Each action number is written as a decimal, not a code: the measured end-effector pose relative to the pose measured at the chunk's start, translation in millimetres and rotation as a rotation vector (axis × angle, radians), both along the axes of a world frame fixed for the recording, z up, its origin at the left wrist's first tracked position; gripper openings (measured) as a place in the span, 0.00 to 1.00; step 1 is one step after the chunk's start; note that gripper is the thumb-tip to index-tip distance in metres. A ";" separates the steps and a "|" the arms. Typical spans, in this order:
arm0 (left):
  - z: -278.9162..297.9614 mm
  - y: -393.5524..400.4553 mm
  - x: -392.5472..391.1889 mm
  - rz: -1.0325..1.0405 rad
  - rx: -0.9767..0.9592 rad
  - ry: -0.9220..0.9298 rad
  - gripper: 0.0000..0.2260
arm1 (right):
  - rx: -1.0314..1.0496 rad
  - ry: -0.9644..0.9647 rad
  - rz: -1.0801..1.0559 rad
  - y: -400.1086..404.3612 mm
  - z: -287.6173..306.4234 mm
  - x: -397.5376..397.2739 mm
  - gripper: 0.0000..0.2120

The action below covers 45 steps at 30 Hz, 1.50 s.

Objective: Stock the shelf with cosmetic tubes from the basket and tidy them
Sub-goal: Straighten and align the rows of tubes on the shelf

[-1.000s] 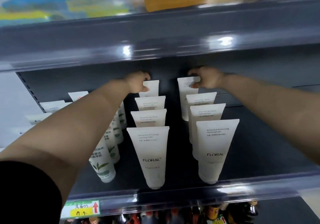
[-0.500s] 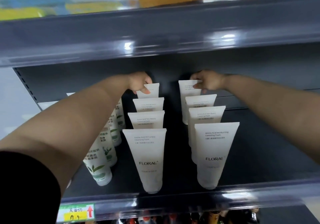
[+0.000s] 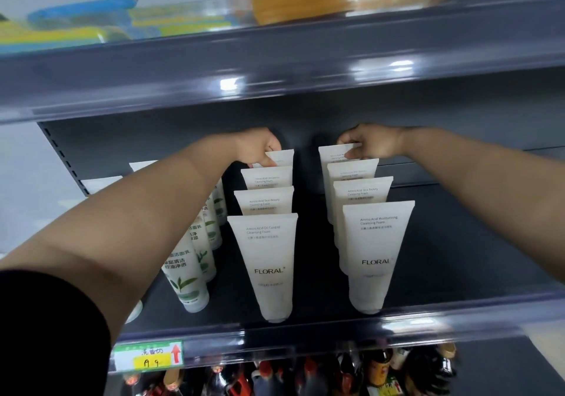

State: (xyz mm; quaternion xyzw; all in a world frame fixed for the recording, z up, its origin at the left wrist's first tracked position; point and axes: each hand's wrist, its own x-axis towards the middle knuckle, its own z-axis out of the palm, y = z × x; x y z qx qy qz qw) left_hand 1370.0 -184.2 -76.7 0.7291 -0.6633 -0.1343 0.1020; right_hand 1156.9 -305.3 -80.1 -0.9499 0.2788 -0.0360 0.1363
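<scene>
Two rows of white FLORAL tubes stand cap-down on the dark shelf [image 3: 458, 261]. The left row runs back from its front tube [image 3: 267, 261]; the right row runs back from another front tube [image 3: 374, 252]. My left hand [image 3: 260, 148] pinches the top edge of the rearmost tube of the left row [image 3: 282, 157]. My right hand [image 3: 371, 143] pinches the top of the rearmost tube of the right row [image 3: 330, 155]. No basket shows.
A row of white tubes with green leaf print [image 3: 189, 276] stands left of the FLORAL rows, partly behind my left arm. The shelf above [image 3: 305, 62] holds orange and blue packs. A price label [image 3: 148, 357] sits on the front rail; dark bottles [image 3: 379, 365] stand below.
Both hands stay on the rearmost tubes and have shifted only slightly. The camera view has tilted a little.
</scene>
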 end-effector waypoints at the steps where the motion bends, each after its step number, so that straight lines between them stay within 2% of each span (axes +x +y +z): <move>1: 0.6 1.2 -1.6 -0.001 -0.001 -0.011 0.03 | -0.011 0.002 0.007 0.3 0.2 -1.1 0.04; 10: 0.6 3.3 -6.2 -0.012 -0.021 -0.127 0.05 | -0.002 -0.005 -0.014 1.9 2.9 -3.5 0.07; 16: 0.4 4.5 -9.2 0.005 -0.027 -0.186 0.08 | -0.035 0.079 -0.068 7.7 10.3 -4.2 0.10; 19: 8.5 7.7 -9.5 0.037 -0.028 -0.090 0.12 | -0.083 0.095 -0.120 16.7 24.5 -1.9 0.15; 21: 18.1 17.4 -8.3 0.046 -0.089 0.025 0.13 | -0.011 0.040 -0.128 33.4 37.6 1.7 0.19; 23: 26.9 35.6 -5.0 0.065 -0.179 0.133 0.11 | 0.059 -0.006 -0.109 54.4 48.4 6.2 0.23; 26: 34.1 75.6 5.9 0.123 -0.260 0.198 0.04 | 0.130 -0.137 -0.011 87.6 53.0 15.5 0.23; 33: 42.5 179.9 27.4 0.322 -0.257 -0.127 0.11 | -0.080 -0.241 0.193 151.5 50.6 47.0 0.16; 39: 37.5 255.7 23.6 0.436 -0.284 -0.166 0.12 | -0.085 -0.322 0.340 197.1 51.0 69.4 0.13; 45: 13.1 293.4 27.9 0.499 -0.221 -0.166 0.18 | -0.202 -0.247 0.415 233.0 34.1 88.9 0.16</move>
